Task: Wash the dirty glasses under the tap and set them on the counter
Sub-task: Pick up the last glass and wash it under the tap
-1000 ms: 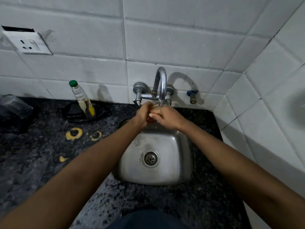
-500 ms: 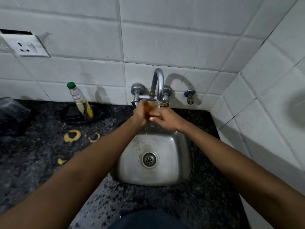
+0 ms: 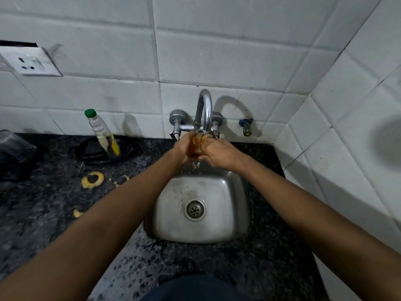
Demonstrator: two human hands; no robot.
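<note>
We hold the glass [image 3: 197, 143] upright under the tap [image 3: 204, 109], left hand [image 3: 181, 149] grasping at nine o'clock, right hand [image 3: 219, 153] at three; the free surface [image 3: 54, 192] lies toward nine, nearer our left.

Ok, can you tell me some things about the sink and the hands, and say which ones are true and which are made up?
1. Both hands hold a glass under the tap. True: the left hand and the right hand wrap around it from either side.
2. The glass looks clear and clean. False: it shows an orange-brown tint.
3. The bottle has a red cap. False: its cap is green.
4. The bottle leans in a black dish left of the sink. True.
5. The sink is full of plates. False: only its drain and some stains show.
</note>
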